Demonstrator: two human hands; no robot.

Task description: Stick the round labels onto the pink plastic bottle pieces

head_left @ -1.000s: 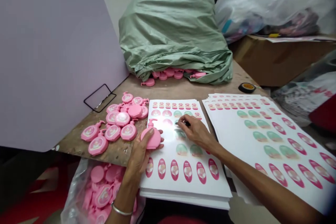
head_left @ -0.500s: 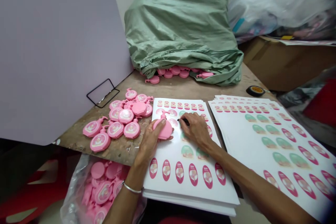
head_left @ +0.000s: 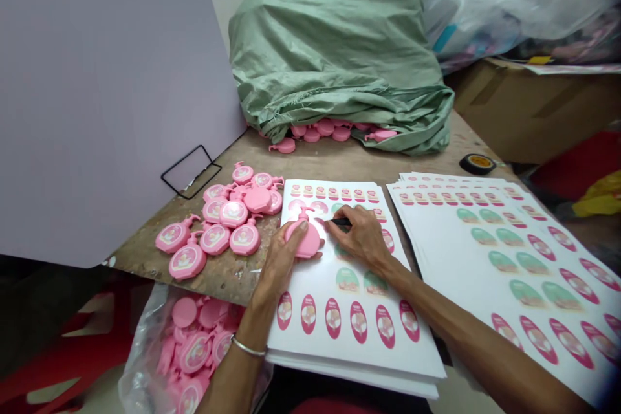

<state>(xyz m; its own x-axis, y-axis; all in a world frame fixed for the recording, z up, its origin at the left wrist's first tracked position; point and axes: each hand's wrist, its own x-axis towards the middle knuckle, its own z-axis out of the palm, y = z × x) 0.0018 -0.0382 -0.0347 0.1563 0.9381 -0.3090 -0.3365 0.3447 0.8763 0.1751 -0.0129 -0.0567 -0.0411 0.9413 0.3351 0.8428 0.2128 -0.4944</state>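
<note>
My left hand (head_left: 281, 252) is closed round a pink toy pump bottle (head_left: 305, 240), its plain face turned up and its nozzle pointing away from me. It is held over the left side of a sticker sheet (head_left: 310, 278) on top of a stack. My right hand (head_left: 361, 236) pinches a small, thin black tool (head_left: 341, 222), whose kind I cannot make out. The tool's tip is close to the sheet, just right of the bottle and beside a round pink sticker (head_left: 319, 207). Green and pink oval stickers surround both hands.
Several stickered pump bottles (head_left: 233, 213) lie left of the sheet. A clear bag (head_left: 138, 343) of more hangs below the table edge. Further sticker sheets (head_left: 436, 233) lie right. Behind are a green sack (head_left: 334, 45), a black tape roll (head_left: 477, 163) and a black wire stand (head_left: 191, 171).
The fingers of my right hand have shifted slightly, and more of the black tool shows. My left hand keeps the bottle in nearly the same place. The view has moved a little.
</note>
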